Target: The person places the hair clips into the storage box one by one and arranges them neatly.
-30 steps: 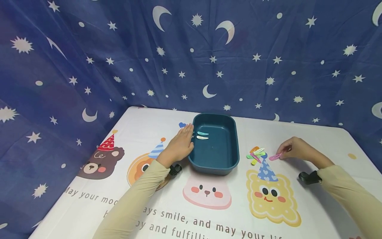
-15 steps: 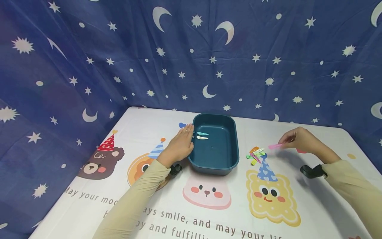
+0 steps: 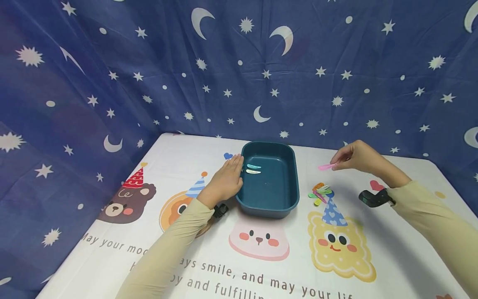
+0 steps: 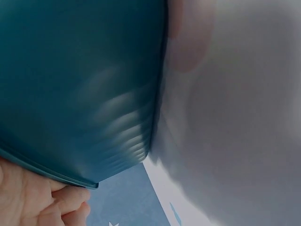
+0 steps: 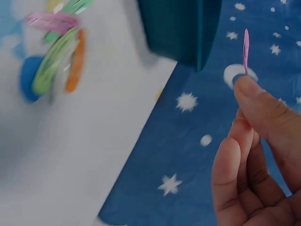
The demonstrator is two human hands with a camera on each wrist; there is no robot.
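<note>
Pinched between the thumb and fingers of my right hand (image 3: 352,158) is a pink hair clip (image 3: 326,167), raised over the table to the right of the dark teal basin. In the right wrist view the same pink clip (image 5: 246,52) sticks up from the fingertips. My left hand (image 3: 225,178) lies along the basin's left side, fingers extended against its rim (image 4: 70,181). Inside the basin (image 3: 274,187), near its left wall, are a light blue hair clip (image 3: 254,166) and a white hair clip (image 3: 253,171).
A small pile of colourful hair clips (image 3: 320,193), orange, green, pink and yellow among them, lies right of the basin. The white tablecloth (image 3: 209,270) has printed cartoon figures. A blue star-and-moon curtain (image 3: 209,83) hangs behind and at the left.
My right hand has lifted the pink hair clip off the table beside the pile and moved it up and leftward, closer to the basin. The left hand has stayed in place.
</note>
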